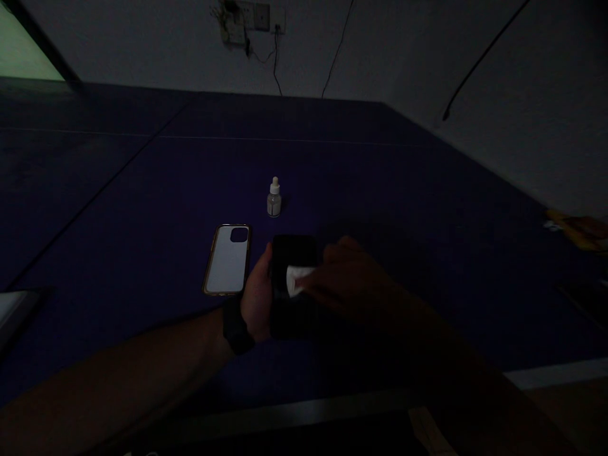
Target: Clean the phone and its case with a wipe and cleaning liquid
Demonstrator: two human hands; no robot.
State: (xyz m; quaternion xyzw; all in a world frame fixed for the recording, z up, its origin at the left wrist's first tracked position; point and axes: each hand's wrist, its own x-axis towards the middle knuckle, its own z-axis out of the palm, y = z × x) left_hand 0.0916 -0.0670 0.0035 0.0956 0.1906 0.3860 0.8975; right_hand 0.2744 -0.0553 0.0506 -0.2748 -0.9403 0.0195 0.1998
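My left hand [258, 297], with a dark watch [236, 326] at its wrist, is closed around the left side of a black smartphone [291, 320]. Over the phone's dark face, my right hand [344, 275] pinches a small white cotton pad [295, 276] between its fingertips. The pad appears to touch the phone's surface. To the left of the phone lies a phone case [227, 261] with a pale back, an amber rim and a camera cutout. Beyond the phone stands a small dropper bottle [274, 201], upright, with a white cap.
Everything lies on a dark blue table [180, 183] with a pale front edge. A pale-topped object [15, 310] sits at the left edge. Something yellow and orange [582, 229] rests at the right by the wall. Wall sockets [247, 22] with hanging cables are behind.
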